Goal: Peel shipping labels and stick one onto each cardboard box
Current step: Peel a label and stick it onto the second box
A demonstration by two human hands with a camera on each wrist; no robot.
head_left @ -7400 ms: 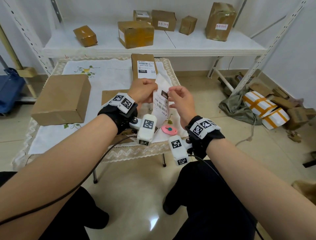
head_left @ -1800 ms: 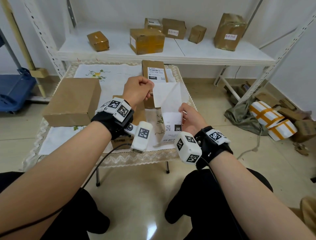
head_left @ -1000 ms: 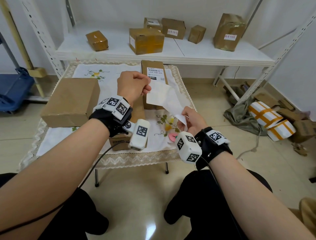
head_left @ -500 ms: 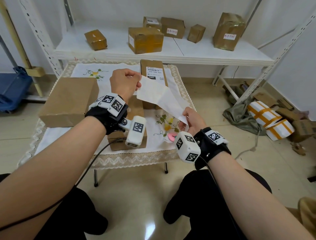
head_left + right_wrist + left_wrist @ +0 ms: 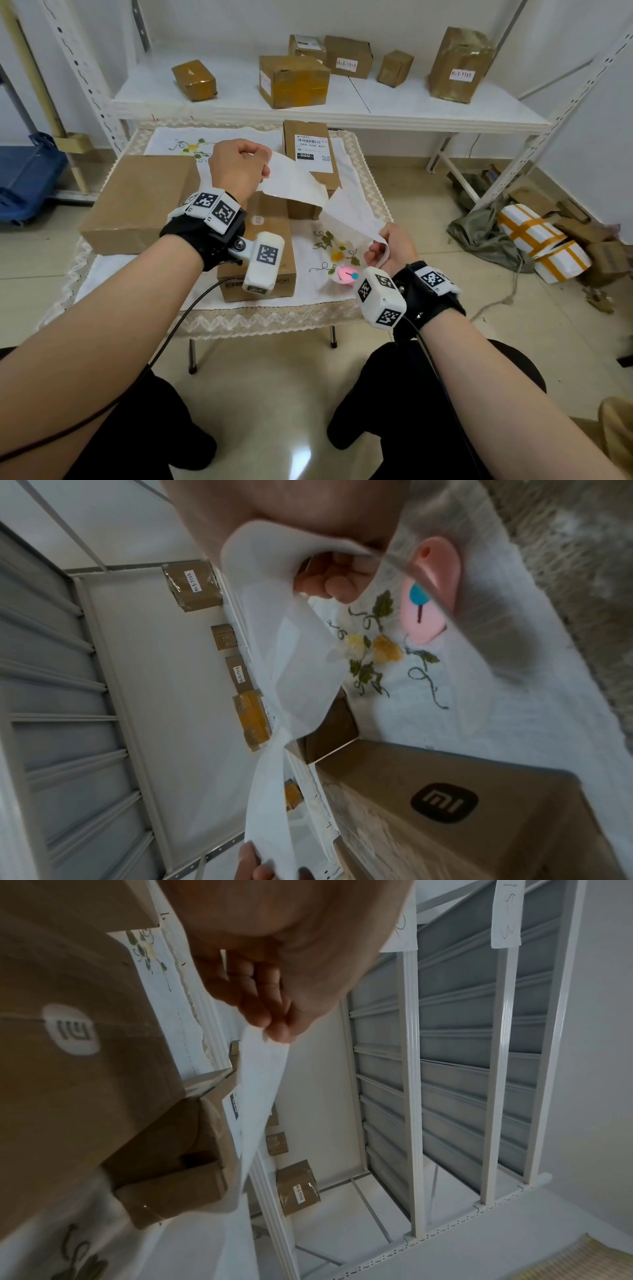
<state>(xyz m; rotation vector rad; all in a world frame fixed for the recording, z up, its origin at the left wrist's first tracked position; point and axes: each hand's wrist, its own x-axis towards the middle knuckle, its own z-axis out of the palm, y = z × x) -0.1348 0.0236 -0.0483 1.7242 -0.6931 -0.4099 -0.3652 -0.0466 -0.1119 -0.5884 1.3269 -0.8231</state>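
My left hand (image 5: 239,164) pinches the top corner of a white shipping label (image 5: 291,181) above the table; the pinch shows in the left wrist view (image 5: 277,1031). Lower right, my right hand (image 5: 387,243) pinches the thin see-through backing sheet (image 5: 352,212), also seen in the right wrist view (image 5: 301,647). The two sheets are spread apart and still meet at one edge in mid-air. Below them lie three cardboard boxes: a large plain box (image 5: 137,202), a long box with a round logo (image 5: 274,240), and a far box (image 5: 308,192) carrying a printed label (image 5: 313,152).
A pink round thing (image 5: 346,274) lies on the embroidered cloth (image 5: 308,284) near my right wrist. Behind the low table a white shelf (image 5: 411,102) holds several taped boxes. Parcels and cardboard scraps (image 5: 541,240) are piled on the floor at right.
My left hand has drawn up and to the left with the label while my right hand stayed low; the backing has come further off the label.
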